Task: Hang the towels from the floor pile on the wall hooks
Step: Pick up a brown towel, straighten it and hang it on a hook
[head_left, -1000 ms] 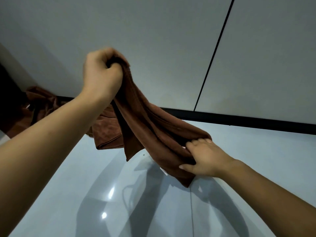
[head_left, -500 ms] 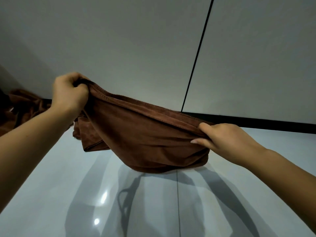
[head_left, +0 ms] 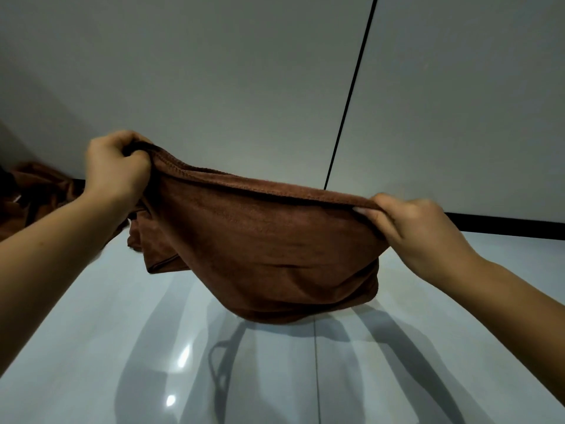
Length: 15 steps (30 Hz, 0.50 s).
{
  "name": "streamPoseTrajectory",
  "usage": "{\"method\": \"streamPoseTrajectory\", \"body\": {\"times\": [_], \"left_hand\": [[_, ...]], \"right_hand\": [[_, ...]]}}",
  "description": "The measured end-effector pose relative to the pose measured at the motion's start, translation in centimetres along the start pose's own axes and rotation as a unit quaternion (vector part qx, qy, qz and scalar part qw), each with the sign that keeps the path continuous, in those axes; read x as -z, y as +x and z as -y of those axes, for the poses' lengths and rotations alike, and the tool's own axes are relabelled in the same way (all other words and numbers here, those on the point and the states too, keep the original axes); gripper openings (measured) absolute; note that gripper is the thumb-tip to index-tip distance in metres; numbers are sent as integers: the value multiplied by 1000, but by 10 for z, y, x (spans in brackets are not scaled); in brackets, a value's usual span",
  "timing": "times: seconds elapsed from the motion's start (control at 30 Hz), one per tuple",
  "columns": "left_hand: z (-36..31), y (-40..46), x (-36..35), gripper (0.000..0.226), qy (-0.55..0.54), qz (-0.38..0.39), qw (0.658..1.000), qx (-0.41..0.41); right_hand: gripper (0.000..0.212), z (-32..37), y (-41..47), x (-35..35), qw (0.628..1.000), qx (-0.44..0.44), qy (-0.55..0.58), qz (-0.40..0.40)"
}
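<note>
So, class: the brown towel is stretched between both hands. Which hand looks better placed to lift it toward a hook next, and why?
Probably the left hand: it grips the towel by a bunched corner and sits higher than the right hand, which pinches the hem. No hook shows, so this is tentative.

no readable text anywhere
</note>
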<state>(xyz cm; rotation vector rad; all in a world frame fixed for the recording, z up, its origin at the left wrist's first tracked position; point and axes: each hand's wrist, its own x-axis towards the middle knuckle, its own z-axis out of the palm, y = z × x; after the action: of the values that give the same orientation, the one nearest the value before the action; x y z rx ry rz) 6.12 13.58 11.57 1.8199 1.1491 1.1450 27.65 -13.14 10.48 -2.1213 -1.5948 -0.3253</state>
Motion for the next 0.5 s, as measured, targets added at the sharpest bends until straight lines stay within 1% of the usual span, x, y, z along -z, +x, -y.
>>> {"method": "streamPoseTrajectory", "body": {"times": [0.13, 0.23, 0.27, 0.3, 0.37, 0.4, 0.43, 0.5], "left_hand": [[-3, 3, 0, 35, 13, -15, 1000, -8], [-5, 7, 1, 36, 9, -35, 999, -10], [-5, 8, 2, 36, 9, -39, 999, -12], [-4, 9, 2, 37, 9, -42, 999, -14], [-3, 9, 4, 36, 4, -44, 999, -8], [-3, 9, 5, 34, 0, -45, 999, 4], [-2, 9, 6, 33, -9, -46, 999, 24], [-2, 10, 8, 38, -56, -62, 993, 78]], "right_hand": [[60, 4, 9, 9, 993, -43, 84, -72], [65, 12, 15, 21, 966, -106, 211, -102], [66, 15, 16, 26, 966, -101, 214, -101], [66, 16, 17, 29, 976, -73, 181, -98], [60, 19, 17, 34, 995, 34, 38, -83], [56, 20, 16, 35, 993, 84, -44, -69], [53, 21, 14, 33, 987, 114, -103, -45], [51, 19, 9, 25, 977, 134, -168, -5]]}}
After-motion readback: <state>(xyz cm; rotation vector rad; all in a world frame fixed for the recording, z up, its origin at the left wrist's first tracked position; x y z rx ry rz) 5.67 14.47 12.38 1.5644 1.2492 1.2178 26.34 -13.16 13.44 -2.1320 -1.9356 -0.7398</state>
